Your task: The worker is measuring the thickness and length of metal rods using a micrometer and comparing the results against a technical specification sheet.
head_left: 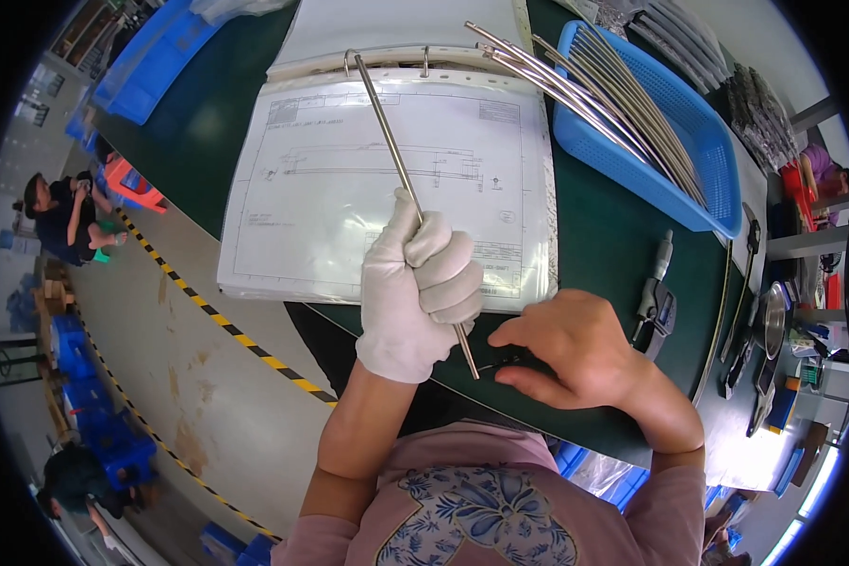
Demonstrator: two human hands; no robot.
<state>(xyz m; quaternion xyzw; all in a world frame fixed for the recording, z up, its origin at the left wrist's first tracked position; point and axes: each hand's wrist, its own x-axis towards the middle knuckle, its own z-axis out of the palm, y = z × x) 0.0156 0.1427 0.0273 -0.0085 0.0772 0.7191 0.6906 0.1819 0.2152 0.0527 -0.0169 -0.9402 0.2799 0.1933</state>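
My left hand [420, 283], in a white glove, is closed round a thin metal rod [388, 127]. The rod slants from the top of the binder down to its lower end, which sticks out below the fist. Close by that end is my bare right hand [575, 349], its fingers curled and its thumb below. Between thumb and forefinger shows a small dark thing [511, 359] with a thin tip directed at the rod's end; its kind is too small to make out. Behind the left hand lies an open ring binder with a technical drawing [349, 217] in a clear sleeve.
A blue plastic basket [726, 174] with several metal rods [623, 94] stands at the right on the green table [594, 255]. A digital micrometer [657, 292] lies below it. Calipers [764, 377] lie farther right. Striped floor tape [212, 316] runs left, where other people sit.
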